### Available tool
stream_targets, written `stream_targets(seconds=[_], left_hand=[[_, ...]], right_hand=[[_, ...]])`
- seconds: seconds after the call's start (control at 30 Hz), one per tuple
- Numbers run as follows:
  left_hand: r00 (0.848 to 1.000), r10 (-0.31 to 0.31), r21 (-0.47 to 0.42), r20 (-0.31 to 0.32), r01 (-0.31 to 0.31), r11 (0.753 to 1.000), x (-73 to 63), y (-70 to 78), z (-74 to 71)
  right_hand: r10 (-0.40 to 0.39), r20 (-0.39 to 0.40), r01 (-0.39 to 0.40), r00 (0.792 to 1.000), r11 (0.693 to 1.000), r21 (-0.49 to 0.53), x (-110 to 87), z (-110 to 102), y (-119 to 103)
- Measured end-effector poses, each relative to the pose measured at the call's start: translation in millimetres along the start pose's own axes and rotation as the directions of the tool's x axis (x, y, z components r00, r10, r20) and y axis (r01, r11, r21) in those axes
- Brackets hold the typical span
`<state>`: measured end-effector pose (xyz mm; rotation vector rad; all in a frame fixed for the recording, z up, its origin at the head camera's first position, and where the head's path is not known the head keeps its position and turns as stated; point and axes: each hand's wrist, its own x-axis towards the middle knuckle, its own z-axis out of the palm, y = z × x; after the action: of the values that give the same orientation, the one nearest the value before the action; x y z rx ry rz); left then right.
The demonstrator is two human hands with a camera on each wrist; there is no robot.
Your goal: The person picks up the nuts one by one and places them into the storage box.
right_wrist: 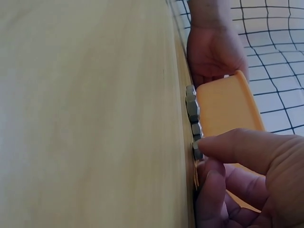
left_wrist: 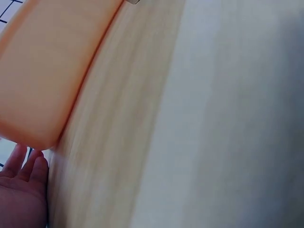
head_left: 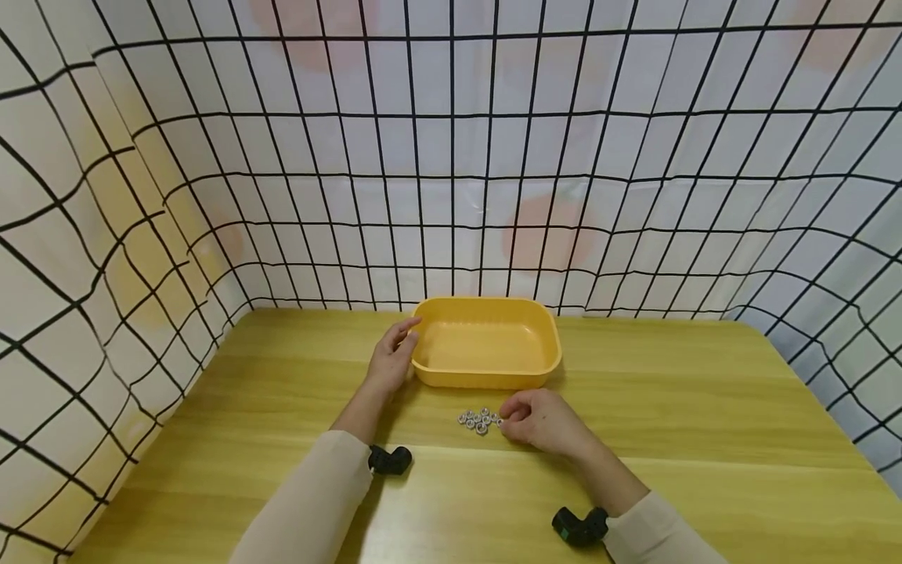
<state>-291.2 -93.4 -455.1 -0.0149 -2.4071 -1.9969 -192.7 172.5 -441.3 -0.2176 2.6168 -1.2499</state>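
A yellow rectangular tray [head_left: 486,379] stands at the back of the table. My left hand [head_left: 391,360] rests against its left end with relaxed fingers; the left wrist view shows the fingertips [left_wrist: 39,164] right at the tray's corner. In front of the tray lies a small cluster of silver hex nuts [head_left: 481,428]. My right hand [head_left: 546,421] is at the cluster's right edge, thumb and curled fingers pinching a hex nut [right_wrist: 197,150] at table level. More nuts [right_wrist: 192,109] stand in line beyond it in the right wrist view. The palm hides part of the tray there.
The yellow wood-grain table [head_left: 669,392] extends to both sides of the tray. Black wire grid [head_left: 493,172] backed by pale cloth closes off the back and both sides. A black wrist camera mount [head_left: 581,526] sits at the right wrist, another [head_left: 390,460] at the left.
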Motion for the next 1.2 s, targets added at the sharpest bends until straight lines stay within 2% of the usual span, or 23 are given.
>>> stream_targets(seconds=[0.27, 0.67, 0.8, 1.0, 1.2], left_hand=[[1.000, -0.008, -0.027, -0.009, 0.008, 1.000, 0.1, -4.4, -1.4], [1.000, -0.020, -0.028, -0.024, 0.019, 0.999, -0.6, -5.8, -0.8], [1.000, 0.002, -0.031, -0.029, -0.003, 1.000, -0.2, -5.7, -0.4], [0.999, 0.006, -0.034, -0.031, -0.007, 0.999, -0.2, -7.2, 0.2], [0.999, 0.010, -0.057, -0.035, -0.012, 0.998, 0.0, -8.0, 1.5]], right_hand=[[-0.049, -0.034, 0.046, 0.998, 0.994, -0.101, -0.9, 4.7, -1.1], [-0.076, -0.029, 0.073, 0.997, 0.993, -0.094, -0.8, 9.4, 0.3], [-0.092, -0.036, 0.088, 0.995, 0.991, -0.103, -0.4, 9.5, 0.5], [-0.128, 0.016, 0.129, 0.992, 0.983, -0.129, -1.1, 7.9, 1.4], [-0.199, 0.105, 0.212, 0.974, 0.968, -0.135, -1.4, 2.4, 3.3]])
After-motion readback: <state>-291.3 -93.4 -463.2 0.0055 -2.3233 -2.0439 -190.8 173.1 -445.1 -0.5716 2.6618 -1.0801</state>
